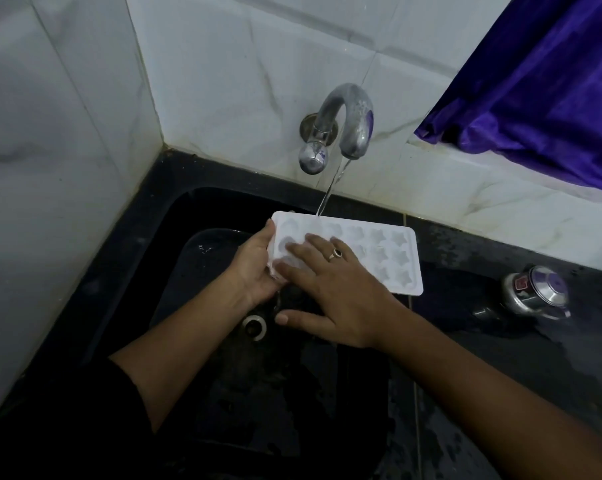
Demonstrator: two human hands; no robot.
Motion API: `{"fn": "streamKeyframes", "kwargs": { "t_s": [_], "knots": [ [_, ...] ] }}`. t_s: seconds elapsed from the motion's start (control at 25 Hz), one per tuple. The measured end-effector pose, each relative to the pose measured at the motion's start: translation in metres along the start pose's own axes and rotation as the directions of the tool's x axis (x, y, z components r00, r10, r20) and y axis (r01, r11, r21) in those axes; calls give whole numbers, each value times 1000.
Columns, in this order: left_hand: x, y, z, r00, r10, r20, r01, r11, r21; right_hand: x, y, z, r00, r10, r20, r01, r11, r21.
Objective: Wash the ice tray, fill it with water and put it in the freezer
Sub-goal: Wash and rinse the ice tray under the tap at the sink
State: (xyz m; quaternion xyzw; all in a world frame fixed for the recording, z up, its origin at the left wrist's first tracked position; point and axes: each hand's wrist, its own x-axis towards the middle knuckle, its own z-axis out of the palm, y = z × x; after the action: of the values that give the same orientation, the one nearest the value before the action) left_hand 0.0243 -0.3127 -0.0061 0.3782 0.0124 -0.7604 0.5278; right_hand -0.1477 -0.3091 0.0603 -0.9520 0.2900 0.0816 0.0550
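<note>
Left hand (254,268) grips the left short end of the white plastic ice tray (382,254), thumb on the top edge, fingers curled underneath. Right hand (337,299) lies flat on the tray's upper face, fingers straight and spread, pressing on the left-side moulds; it grasps nothing, and the thumb hangs free off the near edge. Silver ring with dark stone (337,253) on one right finger. Tray held with moulds facing up, directly below the curved chrome wall tap (348,123), over the black sink (175,216). Thin stream of water (329,192) runs from the tap spout onto the tray's far edge. Round metal drain (255,327) sits below the tap, nearer the person than the tray. Wet black counter (500,358) lies right of the tap; a shiny steel lidded pot (538,292) lies tilted on it, well apart from the tray. Purple satin curtain (541,91) hangs up and right of the tap. White marble-look wall tiles (223,64) behind the tap.
</note>
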Motion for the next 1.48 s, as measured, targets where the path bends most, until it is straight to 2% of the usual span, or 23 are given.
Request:
{"fn": "streamKeyframes", "kwargs": {
  "t_s": [0.4, 0.56, 0.68, 1.0, 1.2, 1.4, 1.48],
  "knots": [
    [-6, 11, -2, 997, 61, -42, -61, 998, 14, 12, -5, 8, 988, -33, -148, 29, 999, -29],
    [-9, 8, -6, 999, 29, -34, -29, 1000, -2, 24, -10, 12, 984, 22, -178, -29, 999, -38],
    [-14, 10, -4, 998, 63, -31, -63, 998, 19, 29, -15, 16, 970, 49, -239, -57, 998, -27],
    [-20, 4, -11, 997, 57, -58, -56, 998, 28, 45, -27, 20, 906, 302, -296, -302, 952, 47],
    [-24, -6, -17, 991, 99, -90, -96, 995, 32, 48, -31, 23, 901, 325, -287, -318, 945, 73],
    [-27, -3, -4, 968, 180, -176, -159, 979, 127, 50, -34, 23, 901, 326, -286, -312, 945, 95],
    [-27, 0, -5, 965, 181, -192, -164, 981, 102, 44, -28, 23, 890, 355, -286, -344, 935, 89]
  ]
}}
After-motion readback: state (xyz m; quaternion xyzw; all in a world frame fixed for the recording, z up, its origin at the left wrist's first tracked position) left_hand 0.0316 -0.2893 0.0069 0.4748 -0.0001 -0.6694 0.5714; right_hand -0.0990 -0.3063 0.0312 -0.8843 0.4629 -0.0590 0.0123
